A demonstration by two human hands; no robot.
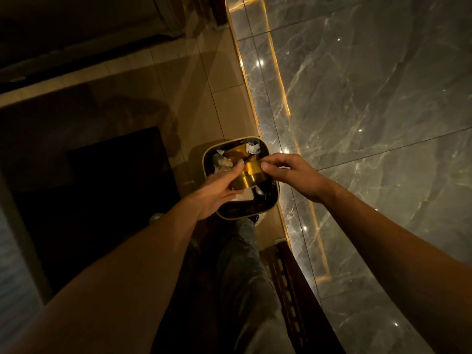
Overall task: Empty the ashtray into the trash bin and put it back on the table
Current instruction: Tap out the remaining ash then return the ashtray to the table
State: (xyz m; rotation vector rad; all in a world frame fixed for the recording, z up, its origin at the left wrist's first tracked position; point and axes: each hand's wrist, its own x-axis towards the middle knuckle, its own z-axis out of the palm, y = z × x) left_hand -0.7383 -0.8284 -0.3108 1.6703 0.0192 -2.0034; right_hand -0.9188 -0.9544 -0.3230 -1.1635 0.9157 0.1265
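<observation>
A shiny gold round ashtray (249, 176) hangs right over the open trash bin (273, 200). My left hand (217, 190) grips its lower gold body from the left. My right hand (291, 172) pinches the upper gold part (252, 166) at its right edge. The two gold parts look slightly apart, but I cannot tell how they join. The bin is dark, square with rounded corners and a pale rim, and stands on the floor against the wall. Crumpled white paper (252, 147) and another gold piece (236, 152) lie inside it.
A glossy grey marble wall (370, 111) with a lit gold strip (283, 98) runs along the right. The floor is beige tile (199, 80). A dark mat or low furniture (107, 190) lies to the left. My trouser leg (245, 264) is below the bin.
</observation>
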